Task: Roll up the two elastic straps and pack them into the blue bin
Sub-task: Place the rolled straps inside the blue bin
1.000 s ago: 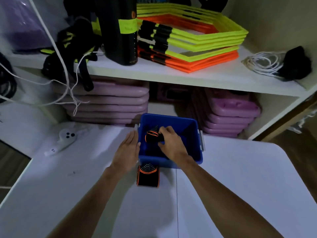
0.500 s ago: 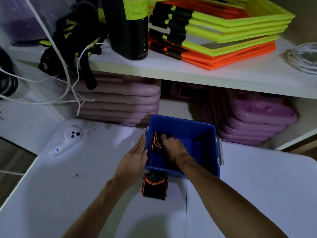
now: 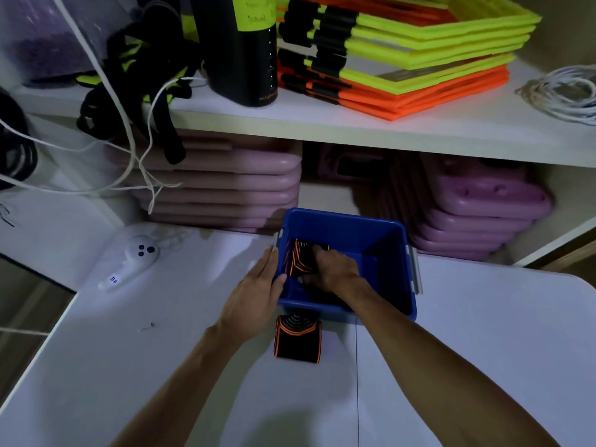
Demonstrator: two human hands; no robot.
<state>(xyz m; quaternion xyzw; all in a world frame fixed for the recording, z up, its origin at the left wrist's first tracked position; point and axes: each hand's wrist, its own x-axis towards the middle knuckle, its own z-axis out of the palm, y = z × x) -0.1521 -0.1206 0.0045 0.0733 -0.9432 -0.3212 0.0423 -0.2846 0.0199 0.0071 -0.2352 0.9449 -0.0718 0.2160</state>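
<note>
A blue bin [image 3: 380, 235] stands on the white table [image 3: 483, 333] near the shelf. My right hand [image 3: 332, 269] is down inside the bin, gripping a rolled black strap with orange edges [image 3: 300, 258] against the bin's left wall. My left hand [image 3: 258, 291] lies flat with straight fingers against the outside of the bin's left wall. A second rolled black and orange strap [image 3: 298, 338] lies on the table just in front of the bin, between my forearms.
A white controller [image 3: 130, 262] lies on the table at the left. Behind the bin a shelf holds pink stacked boards [image 3: 225, 182] and purple ones [image 3: 483, 208] below, a black cylinder [image 3: 242, 50], yellow and orange frames [image 3: 403, 53] and a white cable coil [image 3: 564, 91] above.
My right hand has lowered the rolled strap deeper into the bin. The view has moved closer to the shelf. My left hand stays on the bin's side.
</note>
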